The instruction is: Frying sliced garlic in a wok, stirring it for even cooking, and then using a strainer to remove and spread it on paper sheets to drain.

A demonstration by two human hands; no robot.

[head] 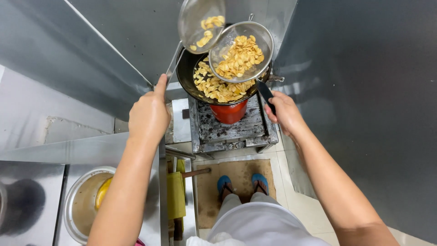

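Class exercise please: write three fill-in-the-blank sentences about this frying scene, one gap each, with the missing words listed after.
1. The left hand holds a metal skimmer tilted above the ____.
2. The right hand holds the dark handle of a round mesh strainer filled with golden ____.
3. Under the black wok stands a ____ burner.

Missing words: wok; chips; red

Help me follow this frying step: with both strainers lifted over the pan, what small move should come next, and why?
Probably tip the left hand's skimmer so its few chips drop into the fuller strainer held by the right hand; both sit over the dark pan, where more chips remain.
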